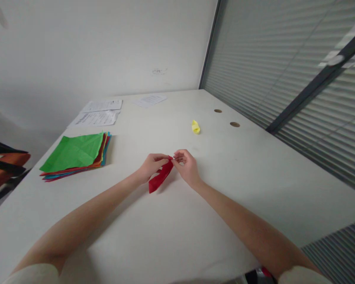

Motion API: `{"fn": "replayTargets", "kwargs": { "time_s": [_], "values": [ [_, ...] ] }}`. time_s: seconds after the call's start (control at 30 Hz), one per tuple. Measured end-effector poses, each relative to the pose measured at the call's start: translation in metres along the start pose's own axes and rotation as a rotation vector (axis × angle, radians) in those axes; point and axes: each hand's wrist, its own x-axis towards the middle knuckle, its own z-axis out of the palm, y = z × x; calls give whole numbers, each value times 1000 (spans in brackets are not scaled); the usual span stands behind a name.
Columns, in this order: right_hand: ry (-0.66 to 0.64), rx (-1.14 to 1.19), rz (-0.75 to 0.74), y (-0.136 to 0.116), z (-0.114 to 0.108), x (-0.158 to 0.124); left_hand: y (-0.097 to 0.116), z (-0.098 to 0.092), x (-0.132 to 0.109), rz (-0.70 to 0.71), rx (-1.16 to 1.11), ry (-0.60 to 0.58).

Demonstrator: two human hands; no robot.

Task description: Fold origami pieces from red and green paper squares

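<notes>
Fingers point(159, 156) of left hand point(149, 166) and right hand point(188, 167) pinch one red paper point(161, 180) between them; from there, one yellow paper point(195, 127) at one o'clock, two holes point(234, 124) at two, one paper stack point(75, 152) at nine, three sheets point(102, 105) around ten to eleven

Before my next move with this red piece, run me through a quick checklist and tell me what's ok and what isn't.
1. Left hand gripping the red piece: ok, held near its upper end.
2. Right hand pinching that end: cannot tell; its fingertips are there, but the grip is too small to make out.
3. Upper end shaped evenly: cannot tell, fingers partly cover it.
4. Yellow piece clear of the hands: ok, it lies apart, beyond them.
5. Stack of colored sheets squared up: not ok, edges stick out unevenly.
</notes>
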Motion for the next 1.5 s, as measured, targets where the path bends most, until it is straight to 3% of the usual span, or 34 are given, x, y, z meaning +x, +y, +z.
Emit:
{"fn": "replayTargets", "kwargs": {
  "time_s": [0.2, 0.47, 0.7, 1.1, 1.5],
  "values": [
    [-4, -19, 3, 3, 0, 0, -5, -1, 2, 97, 114, -23],
    [-22, 6, 3, 7, 2, -1, -11, -2, 6, 296, 227, 65],
    [0, 20, 50, 4, 1, 0, -10, 3, 2, 330, 236, 86],
    [-45, -118, -125, -7, 1, -7, -15, -1, 9, 343, 155, 159],
    [-30, -97, -32, -7, 1, -6, -18, 1, 7, 375, 79, 134]
  ]
}}
